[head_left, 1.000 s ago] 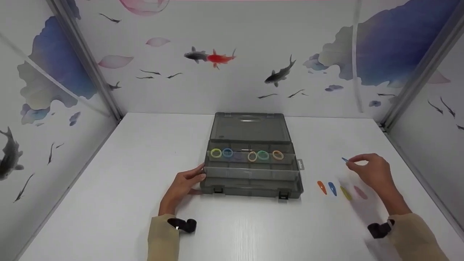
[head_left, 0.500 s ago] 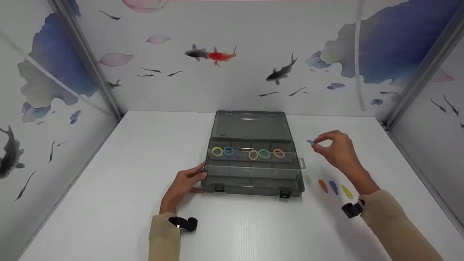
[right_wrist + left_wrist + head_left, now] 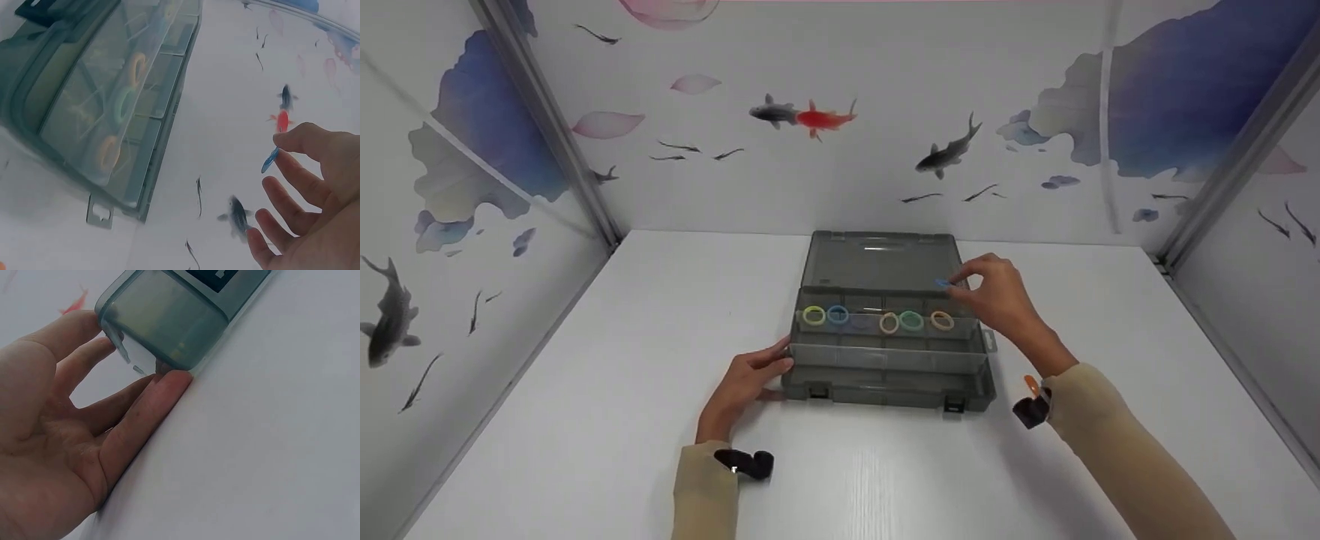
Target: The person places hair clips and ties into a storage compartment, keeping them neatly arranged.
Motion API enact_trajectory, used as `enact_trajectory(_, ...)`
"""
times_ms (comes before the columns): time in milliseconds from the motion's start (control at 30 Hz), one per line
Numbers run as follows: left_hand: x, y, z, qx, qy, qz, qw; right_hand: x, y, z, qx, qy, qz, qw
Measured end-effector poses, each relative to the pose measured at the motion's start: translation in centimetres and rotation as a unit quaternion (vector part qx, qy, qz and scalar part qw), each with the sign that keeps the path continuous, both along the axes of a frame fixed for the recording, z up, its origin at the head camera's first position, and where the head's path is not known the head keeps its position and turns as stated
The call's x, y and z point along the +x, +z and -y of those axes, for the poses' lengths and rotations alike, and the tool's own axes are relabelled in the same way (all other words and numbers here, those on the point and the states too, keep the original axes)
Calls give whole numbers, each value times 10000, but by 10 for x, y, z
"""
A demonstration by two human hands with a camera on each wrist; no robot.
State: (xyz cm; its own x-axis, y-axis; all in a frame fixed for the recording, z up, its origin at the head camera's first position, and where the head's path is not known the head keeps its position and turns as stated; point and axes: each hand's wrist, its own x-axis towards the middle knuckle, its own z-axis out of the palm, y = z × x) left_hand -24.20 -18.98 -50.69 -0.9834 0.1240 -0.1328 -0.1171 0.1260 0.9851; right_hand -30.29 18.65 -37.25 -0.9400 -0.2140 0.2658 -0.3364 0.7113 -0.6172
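A grey see-through compartment box [image 3: 885,397] stands with its lid [image 3: 877,262] folded back. My left hand [image 3: 742,386] touches its left end with nearly straight fingers; in the left wrist view the fingertips [image 3: 179,379] rest at the box's corner. Between thumb and index finger, my right hand [image 3: 997,296] pinches a small blue hair clip [image 3: 270,161]. In the head view it hovers over the right side of the lid, near the back compartments. An orange hair clip [image 3: 1031,385] lies on the table, partly hidden by the right wrist camera.
Several coloured hair ties, among them a yellow one [image 3: 804,316] and a green one [image 3: 901,321], sit in a row along the box's back compartments. A hanging tab [image 3: 990,341] juts from the box's right side. Printed panels wall in the white table [image 3: 660,300].
My right hand has carried the blue hair clip leftward from the table's right side to above the box. Its forearm now covers most of the loose clips. The left hand stays at the box.
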Motion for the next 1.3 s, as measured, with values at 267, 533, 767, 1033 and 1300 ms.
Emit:
enact_trajectory(267, 0, -1, 2, -48, -20, -53, 10000, -10, -9, 31, -157, 183, 303, 9992)
enact_trajectory(533, 0, -1, 0, 40, 78, 2, 10000, -20, -24, 56, -61, 430, 433, 9981)
enact_trajectory(767, -1, -1, -1, 5, 77, -37, 10000, -25, -30, 81, -145, 691, 606, 9957)
enact_trajectory(1033, -1, 0, -1, 18, 45, -79, 10000, -27, -38, 114, -223, 1029, 654, 9923)
enact_trajectory(1300, -1, 0, 0, 23, 97, -55, 9999, -29, -48, 148, 156, 989, 756, 9921)
